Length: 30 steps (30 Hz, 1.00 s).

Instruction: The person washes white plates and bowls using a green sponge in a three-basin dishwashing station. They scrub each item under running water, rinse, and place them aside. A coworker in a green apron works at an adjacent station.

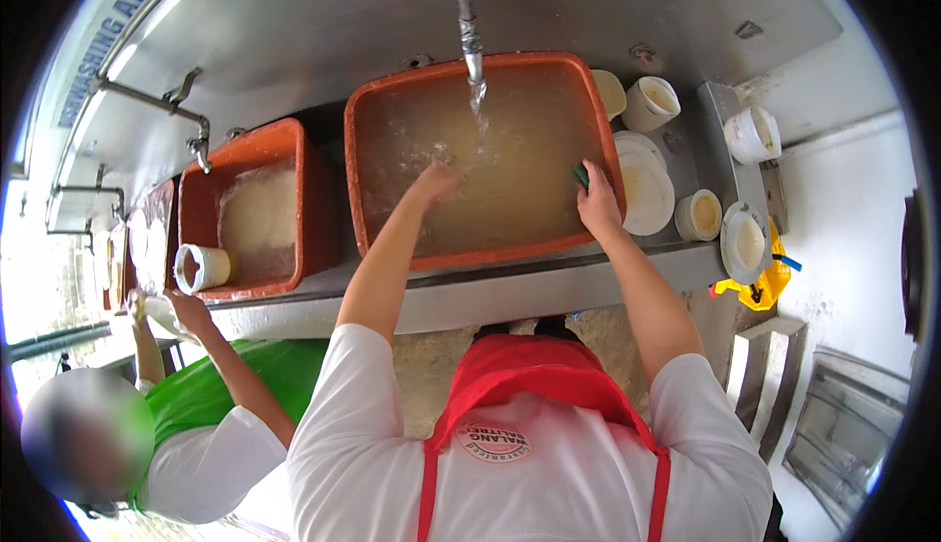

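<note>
A large orange plastic tub point(354, 174) full of cloudy water lies before me, and water runs into it from a metal faucet point(472, 57). My left hand point(439, 180) dips into the water left of the stream; its fingers are hidden, so whether it holds anything cannot be seen. At the tub's right side, my right hand point(599, 200) grips a dark green scouring pad point(581, 175). Just beyond that rim, white plates point(648, 200) lie in an overlapping pile on the metal sink counter.
Stacked white bowls point(650, 106) and smaller bowls point(697, 216) stand right. A plate with a bowl point(725, 255) and a white container point(750, 135) sit on the ledge. Left, another orange tub point(301, 211) holds a white pitcher point(209, 268); a co-worker point(228, 380) handles a dish there.
</note>
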Motion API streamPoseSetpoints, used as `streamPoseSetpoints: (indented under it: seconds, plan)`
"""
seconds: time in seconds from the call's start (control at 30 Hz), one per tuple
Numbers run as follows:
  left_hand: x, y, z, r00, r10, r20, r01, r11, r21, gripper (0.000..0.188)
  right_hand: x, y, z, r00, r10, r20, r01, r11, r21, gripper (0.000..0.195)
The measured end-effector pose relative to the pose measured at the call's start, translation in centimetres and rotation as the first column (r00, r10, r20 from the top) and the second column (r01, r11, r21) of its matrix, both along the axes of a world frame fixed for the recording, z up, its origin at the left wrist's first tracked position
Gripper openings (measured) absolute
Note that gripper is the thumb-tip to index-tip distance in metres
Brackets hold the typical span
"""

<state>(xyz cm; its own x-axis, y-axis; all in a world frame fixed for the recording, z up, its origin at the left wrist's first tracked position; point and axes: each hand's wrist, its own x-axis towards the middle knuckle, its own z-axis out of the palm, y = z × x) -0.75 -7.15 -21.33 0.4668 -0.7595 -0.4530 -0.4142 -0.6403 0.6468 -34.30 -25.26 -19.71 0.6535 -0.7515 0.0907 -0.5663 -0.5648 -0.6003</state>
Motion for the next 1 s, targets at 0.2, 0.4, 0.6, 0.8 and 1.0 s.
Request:
streamPoseSetpoints:
  seconds: [0.2,0.4,0.6,0.8,1.0]
  plan:
    - [-2.9,-3.6,-7.9,0.888,-0.281,0.363,0.238,0.958,0.159,0.037,0.4,0.3,0.5,0.998,-0.048,-0.027,0.047,0.999,-0.011,0.056]
    - [-2.5,-2.7,-11.3,0.833,-0.312,0.457,0.261,0.950,0.173,0.038,0.3,0.6,0.8,0.998,-0.062,0.007,0.062,0.998,-0.032,0.049]
    - [-3.1,-0.7,-9.3,0.845,-0.227,0.485,0.232,0.971,0.050,0.039,-0.7,0.6,1.4,0.994,-0.107,0.013,0.107,0.994,0.010,0.045]
    - [0.4,1.5,-9.1,0.627,-0.525,0.576,0.191,0.820,0.540,0.054,1.5,0.8,0.4,0.997,-0.014,0.073,0.022,0.993,-0.117,0.041]
    - [-3.9,-0.7,6.1,0.864,0.017,0.503,0.033,0.995,-0.089,0.064,0.3,0.6,1.1,0.985,-0.130,0.111,0.124,0.991,0.058,0.020]
